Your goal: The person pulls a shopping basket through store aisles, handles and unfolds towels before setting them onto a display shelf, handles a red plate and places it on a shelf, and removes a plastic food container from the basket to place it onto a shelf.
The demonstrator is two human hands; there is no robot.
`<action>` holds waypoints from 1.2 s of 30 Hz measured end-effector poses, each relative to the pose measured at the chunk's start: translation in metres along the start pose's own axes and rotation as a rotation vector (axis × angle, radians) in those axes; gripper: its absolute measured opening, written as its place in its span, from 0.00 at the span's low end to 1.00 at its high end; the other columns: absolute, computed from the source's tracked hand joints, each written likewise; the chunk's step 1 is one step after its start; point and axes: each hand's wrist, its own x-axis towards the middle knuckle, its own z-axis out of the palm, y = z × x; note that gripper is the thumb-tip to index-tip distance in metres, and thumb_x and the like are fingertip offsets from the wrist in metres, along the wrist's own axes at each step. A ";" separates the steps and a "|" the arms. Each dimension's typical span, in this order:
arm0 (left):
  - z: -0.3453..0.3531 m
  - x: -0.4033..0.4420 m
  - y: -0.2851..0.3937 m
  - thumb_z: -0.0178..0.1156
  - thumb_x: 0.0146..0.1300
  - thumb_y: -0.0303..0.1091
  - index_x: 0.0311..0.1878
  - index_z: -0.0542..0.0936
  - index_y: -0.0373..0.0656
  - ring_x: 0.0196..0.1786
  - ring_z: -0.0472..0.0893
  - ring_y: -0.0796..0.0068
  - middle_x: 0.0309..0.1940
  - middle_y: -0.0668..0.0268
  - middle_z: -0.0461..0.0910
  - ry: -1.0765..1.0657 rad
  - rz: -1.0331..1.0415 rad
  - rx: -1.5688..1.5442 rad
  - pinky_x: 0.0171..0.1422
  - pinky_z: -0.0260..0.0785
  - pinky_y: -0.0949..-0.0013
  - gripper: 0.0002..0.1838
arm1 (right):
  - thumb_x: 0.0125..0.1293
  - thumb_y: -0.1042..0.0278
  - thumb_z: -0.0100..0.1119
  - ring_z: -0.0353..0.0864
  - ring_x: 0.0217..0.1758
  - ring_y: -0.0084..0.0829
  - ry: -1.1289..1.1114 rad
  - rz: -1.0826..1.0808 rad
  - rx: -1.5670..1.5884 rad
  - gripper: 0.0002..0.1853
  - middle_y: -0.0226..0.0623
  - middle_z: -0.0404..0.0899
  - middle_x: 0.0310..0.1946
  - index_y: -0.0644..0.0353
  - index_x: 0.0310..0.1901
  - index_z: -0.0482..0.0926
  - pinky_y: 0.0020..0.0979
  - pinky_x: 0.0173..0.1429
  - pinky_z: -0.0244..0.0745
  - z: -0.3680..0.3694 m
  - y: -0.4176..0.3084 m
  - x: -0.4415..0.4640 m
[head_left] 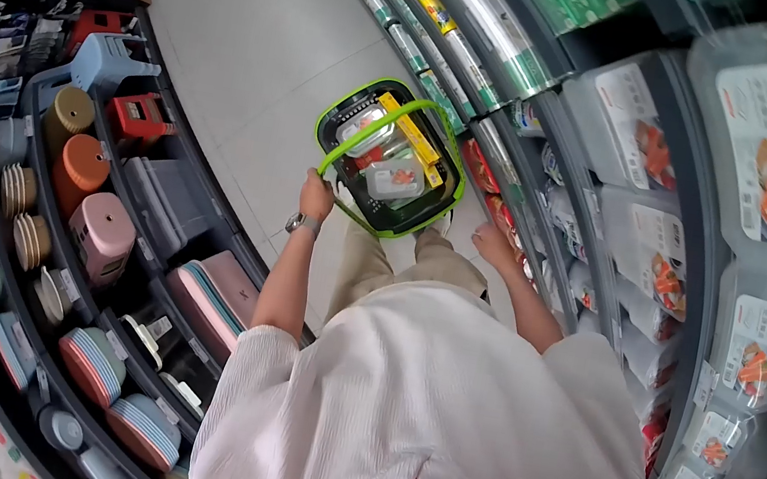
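My left hand [317, 196] is closed around the bright green handle [360, 139] of a black shopping basket [373, 212] with a green rim. In the basket lie a long yellow box [412, 139], a clear plastic food container [396, 179] with a food picture on its label, and another clear package [365, 125]. Something red shows between them. My right hand [498, 247] hangs by the right-hand shelves, apart from the basket. Its fingers are loosely curled, and no object shows in them. A watch [303, 223] sits on my left wrist.
Shelves on the right hold clear food containers [670, 257] and long boxed rolls [500, 31]. Along the left stand plastic stools [105, 239], bowls [94, 364], plates and a grey bin [166, 203]. A tiled aisle floor [240, 3] runs ahead between them.
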 end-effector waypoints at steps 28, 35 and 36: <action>0.172 0.272 -0.162 0.70 0.58 0.49 0.66 0.65 0.25 0.61 0.75 0.29 0.62 0.29 0.66 -0.247 -0.327 0.056 0.70 0.71 0.49 0.44 | 0.72 0.64 0.61 0.87 0.36 0.31 0.003 0.674 0.597 0.11 0.40 0.87 0.33 0.64 0.44 0.83 0.31 0.43 0.80 0.160 -0.102 0.115; 0.167 0.257 -0.172 0.68 0.60 0.37 0.62 0.71 0.30 0.56 0.77 0.35 0.57 0.36 0.71 -0.042 0.081 0.142 0.64 0.72 0.48 0.31 | 0.68 0.65 0.65 0.89 0.39 0.43 -0.031 0.641 0.686 0.10 0.48 0.87 0.34 0.62 0.43 0.82 0.37 0.46 0.82 0.221 -0.068 0.187; 0.161 0.248 -0.146 0.65 0.62 0.29 0.58 0.75 0.34 0.54 0.78 0.39 0.54 0.42 0.74 0.025 0.132 0.085 0.61 0.72 0.48 0.22 | 0.68 0.65 0.65 0.89 0.39 0.43 -0.036 0.646 0.689 0.10 0.48 0.87 0.34 0.62 0.43 0.82 0.37 0.46 0.82 0.233 -0.056 0.194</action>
